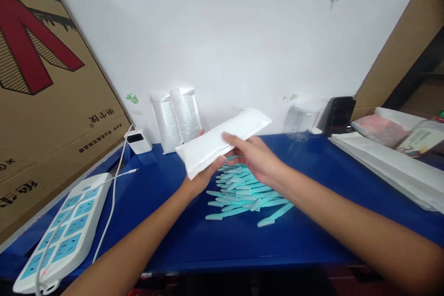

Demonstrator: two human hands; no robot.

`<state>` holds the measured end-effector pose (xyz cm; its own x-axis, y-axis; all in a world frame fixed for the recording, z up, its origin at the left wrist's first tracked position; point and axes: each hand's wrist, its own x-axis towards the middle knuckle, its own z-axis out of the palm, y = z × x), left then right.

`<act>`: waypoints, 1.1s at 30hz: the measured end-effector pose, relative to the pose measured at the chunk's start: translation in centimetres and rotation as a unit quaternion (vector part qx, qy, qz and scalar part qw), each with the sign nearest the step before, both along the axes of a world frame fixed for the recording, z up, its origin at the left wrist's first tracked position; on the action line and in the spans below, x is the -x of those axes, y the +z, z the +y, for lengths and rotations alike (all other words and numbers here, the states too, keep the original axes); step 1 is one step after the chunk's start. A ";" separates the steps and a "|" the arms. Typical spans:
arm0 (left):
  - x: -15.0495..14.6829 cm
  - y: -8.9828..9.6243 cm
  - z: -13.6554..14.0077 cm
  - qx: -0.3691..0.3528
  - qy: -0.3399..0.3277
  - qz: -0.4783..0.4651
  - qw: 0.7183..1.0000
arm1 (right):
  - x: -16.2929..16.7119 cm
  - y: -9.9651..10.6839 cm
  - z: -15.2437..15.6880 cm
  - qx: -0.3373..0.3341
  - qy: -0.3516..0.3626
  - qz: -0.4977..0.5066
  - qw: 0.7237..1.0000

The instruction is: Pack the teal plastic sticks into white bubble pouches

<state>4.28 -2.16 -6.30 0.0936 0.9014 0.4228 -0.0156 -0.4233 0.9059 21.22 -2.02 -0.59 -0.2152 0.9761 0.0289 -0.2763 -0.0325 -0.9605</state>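
Observation:
Both my hands hold a long white padded mailer (222, 141), tilted up to the right over the blue table. My left hand (204, 173) grips its lower edge from beneath, with some fingers hidden behind it. My right hand (255, 155) has its thumb on the front face and its other fingers curled under the lower edge. Below the mailer, partly covered by my hands, lies a pile of turquoise eyebrow razors (243, 192) with caps. Two silvery bubble mailers (176, 118) lean against the wall behind.
A white power strip (65, 236) with cables lies at the left, near a white charger (138, 141) and a large cardboard box (52, 101). At the back right stand a clear jar (301, 122) and a black stand (340, 115). White paper bags (381, 162) lie at the right.

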 end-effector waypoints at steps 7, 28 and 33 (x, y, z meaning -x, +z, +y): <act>1.0 2.4 0.8 0.061 0.029 -0.190 0.979 | -2.7 -3.7 -0.7 -0.036 0.083 -0.070 0.993; 2.3 3.6 0.9 -0.022 -0.096 -0.120 0.988 | -3.3 -6.4 0.8 0.107 -0.002 0.039 0.993; 2.2 3.4 0.9 -0.016 -0.079 -0.160 0.984 | -3.9 -6.3 1.1 -0.001 -0.031 -0.130 0.991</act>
<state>2.10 -1.25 -2.92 0.0883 0.8718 0.4818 -0.3656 -0.4216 0.8298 25.10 -0.95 -6.91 -0.1560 0.9876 -0.0167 -0.0215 -0.0203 -0.9996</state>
